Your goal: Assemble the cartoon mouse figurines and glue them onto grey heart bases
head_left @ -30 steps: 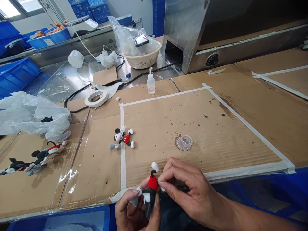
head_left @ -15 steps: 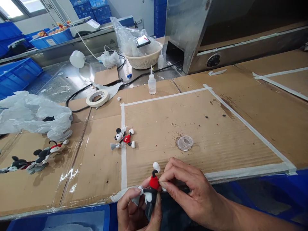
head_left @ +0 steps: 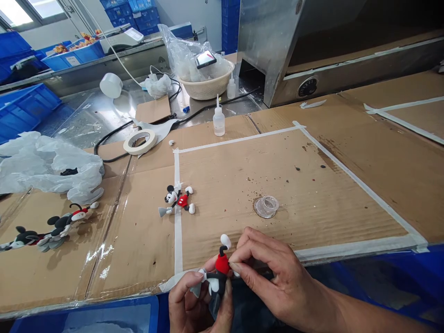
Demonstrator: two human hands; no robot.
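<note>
Over the taped cardboard edge (head_left: 347, 252), the left hand (head_left: 197, 300) closes around a Mickey figurine (head_left: 222, 263), the right hand (head_left: 267, 273) pinches it, and a slip could drop it.

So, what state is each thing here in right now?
Held Mickey figure: held up off the cardboard, head not visible.
Left hand: closed around the figure's lower part.
Right hand: pinching the figure by its red shorts.
Lying figure: on its back, across the tape line.
Squeeze bottle: upright, nozzle up.
Tape roll: lying flat.
Plastic bag: crumpled.
</note>
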